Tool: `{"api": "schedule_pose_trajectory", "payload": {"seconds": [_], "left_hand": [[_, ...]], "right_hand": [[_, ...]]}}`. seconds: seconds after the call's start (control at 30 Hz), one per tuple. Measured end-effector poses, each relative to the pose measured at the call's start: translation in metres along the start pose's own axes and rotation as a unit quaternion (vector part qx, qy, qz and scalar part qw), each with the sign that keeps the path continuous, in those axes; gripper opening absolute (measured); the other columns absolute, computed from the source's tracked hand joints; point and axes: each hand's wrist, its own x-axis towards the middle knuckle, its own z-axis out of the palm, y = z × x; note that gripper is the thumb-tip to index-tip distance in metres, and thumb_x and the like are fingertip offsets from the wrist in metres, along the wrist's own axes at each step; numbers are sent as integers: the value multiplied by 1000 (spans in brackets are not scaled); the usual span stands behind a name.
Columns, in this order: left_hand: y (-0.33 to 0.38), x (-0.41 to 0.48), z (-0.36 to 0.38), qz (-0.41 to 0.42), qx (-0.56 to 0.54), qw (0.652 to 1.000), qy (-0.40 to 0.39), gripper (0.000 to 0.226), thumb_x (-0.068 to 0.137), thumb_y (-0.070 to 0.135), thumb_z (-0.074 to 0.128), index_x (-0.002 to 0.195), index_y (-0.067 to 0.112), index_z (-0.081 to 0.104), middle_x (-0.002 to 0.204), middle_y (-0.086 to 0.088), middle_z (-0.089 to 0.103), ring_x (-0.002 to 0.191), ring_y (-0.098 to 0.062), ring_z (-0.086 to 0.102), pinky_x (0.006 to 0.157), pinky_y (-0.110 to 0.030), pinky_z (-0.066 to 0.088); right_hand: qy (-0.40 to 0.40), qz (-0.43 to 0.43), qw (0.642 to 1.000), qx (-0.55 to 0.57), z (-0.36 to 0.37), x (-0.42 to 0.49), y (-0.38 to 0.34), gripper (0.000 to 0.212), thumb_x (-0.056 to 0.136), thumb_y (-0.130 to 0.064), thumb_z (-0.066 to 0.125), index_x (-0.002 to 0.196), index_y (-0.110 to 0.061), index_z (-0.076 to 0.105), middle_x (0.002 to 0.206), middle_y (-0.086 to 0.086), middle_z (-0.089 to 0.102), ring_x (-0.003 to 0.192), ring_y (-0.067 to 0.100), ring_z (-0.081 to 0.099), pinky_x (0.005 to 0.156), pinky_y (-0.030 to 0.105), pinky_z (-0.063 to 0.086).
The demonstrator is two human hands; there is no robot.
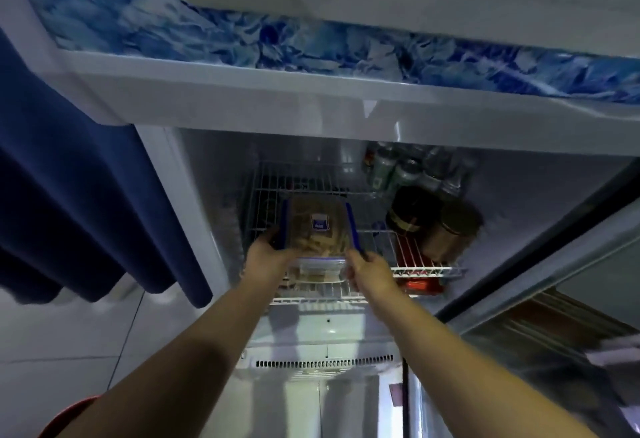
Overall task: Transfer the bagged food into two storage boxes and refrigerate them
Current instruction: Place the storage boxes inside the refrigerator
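The storage box (317,229) was at the front of the fridge's upper wire shelf (426,269), held level between both hands. It had a clear lid with blue clips down its left and right edges and a small blue label near the middle, and tan food showed through the lid. From my feed I could not tell whether its base was resting fully on the wires or was just above them.

My left hand (266,257) gripped the box's near left side, fingers curled round the edge by the blue clip. My right hand (370,271) held the near right corner, fingers wrapped round the rim there. The picture was soft with blur, so I could not make out the single fingertips. Both bare forearms reached up into the fridge from the bottom of the view.

To the right of the box, on the same shelf, stood two dark jars (433,226) with gold-toned lids, touching one another. Behind them, at the back wall, was a cluster of cans (398,171). A red packet (422,286) lay on the shelf below, under the jars. A vent grille (325,364) ran across the base of the cabinet.

The glass door (554,344) stood open on the right. A dark blue curtain (86,195) hung on the left, beside the cabinet wall. Above the opening ran a blue and white ice-patterned panel (311,46).
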Motion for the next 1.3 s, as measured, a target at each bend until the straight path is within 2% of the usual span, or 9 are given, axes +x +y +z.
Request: {"api": "schedule_pose_trajectory", "payload": {"seconds": [0.17, 0.33, 0.43, 0.5, 0.7, 0.9, 1.07, 1.17, 1.3], "left_hand": [[-1, 22, 2, 41, 28, 998, 23, 53, 73, 8, 78, 121, 6, 58, 111, -14, 66, 100, -28, 62, 91, -38, 49], [-8, 41, -5, 90, 147, 985, 20, 41, 79, 3, 71, 118, 0, 58, 117, -19, 63, 109, -34, 59, 81, -28, 45], [-12, 46, -10, 103, 204, 974, -2, 43, 80, 3, 69, 121, -2, 56, 123, -22, 59, 114, -37, 55, 95, -42, 47], [-15, 45, -8, 114, 237, 965, 14, 44, 81, 9, 69, 122, 1, 56, 124, -19, 58, 115, -34, 55, 97, -39, 45], [-15, 13, -14, 162, 371, 913, 58, 20, 82, 15, 63, 100, 6, 63, 87, -17, 66, 76, -31, 60, 62, -26, 38], [-14, -49, -45, 218, 397, 890, 52, 22, 77, 11, 66, 99, 13, 69, 104, -8, 63, 96, -24, 57, 76, -29, 47], [-15, -101, -95, 196, 451, 868, 67, 27, 84, 20, 60, 111, 20, 64, 117, 3, 60, 107, -16, 54, 81, -21, 38], [-17, -137, -136, 183, 484, 851, 92, 30, 86, 24, 59, 116, 24, 60, 122, 7, 58, 109, -11, 52, 81, -17, 34], [-17, -197, -201, 171, 493, 841, 142, 30, 87, 26, 59, 117, 27, 59, 125, 7, 56, 113, -11, 50, 88, -22, 39]], "right_hand": [[-2, 6, 999, 33, 23, 33, -5, 24, 93, -35, 55, 93, -11, 57, 63, 3, 55, 43, 9, 50, 43, 20, 39], [-17, 17, 999, 25, 46, 50, -2, 21, 93, -29, 56, 100, -10, 50, 72, 5, 56, 59, 17, 52, 63, 32, 46], [-13, 2, 1000, -17, 52, 51, 0, 14, 91, -19, 55, 96, -11, 46, 72, 5, 54, 57, 15, 51, 52, 24, 42], [-13, -7, 1000, -24, 52, 49, 2, 12, 90, -15, 55, 96, -11, 46, 71, 6, 54, 55, 15, 50, 45, 20, 40], [-5, -118, 976, -184, 31, 20, 12, 17, 91, -15, 55, 106, -9, 60, 97, 9, 66, 82, 24, 61, 70, 30, 46], [-11, -249, 837, -487, 25, -33, 12, 18, 91, -19, 47, 93, -18, 65, 90, 5, 69, 80, 25, 63, 61, 29, 43], [-66, -324, 732, -595, 52, -74, 7, 22, 88, -9, 45, 99, -13, 64, 97, 9, 68, 87, 28, 64, 64, 28, 43], [-71, -367, 661, -651, 73, -107, 1, 13, 69, -1, 67, 78, -11, 69, 72, 10, 69, 62, 26, 65, 52, 24, 40], [-107, -389, 590, -699, 111, -154, 2, 23, 81, -2, 53, 96, -15, 64, 94, 5, 67, 83, 25, 65, 60, 25, 35]]}}
